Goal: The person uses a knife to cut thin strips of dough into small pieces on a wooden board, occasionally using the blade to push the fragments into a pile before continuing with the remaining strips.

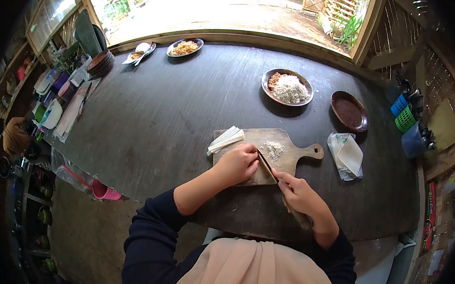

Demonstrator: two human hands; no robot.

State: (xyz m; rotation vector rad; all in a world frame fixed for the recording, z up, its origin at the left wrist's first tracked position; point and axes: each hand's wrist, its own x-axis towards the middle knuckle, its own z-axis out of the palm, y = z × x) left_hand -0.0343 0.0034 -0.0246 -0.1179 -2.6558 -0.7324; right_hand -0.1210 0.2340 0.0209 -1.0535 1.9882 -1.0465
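A wooden cutting board with a handle on its right lies on the dark table. White strips rest on its left part, and a small pile of fine white shreds lies near its middle. My left hand is closed on the board beside the knife blade; what its fingers press is hidden. The handle of a knife is in my right hand, its blade pointing up and left to the fingertips of my left hand.
Behind the board stands a plate of white shreds and reddish food. An empty brown dish and a plastic-wrapped white block are at the right. Farther left are a plate of orange food, a small dish and stacked bowls.
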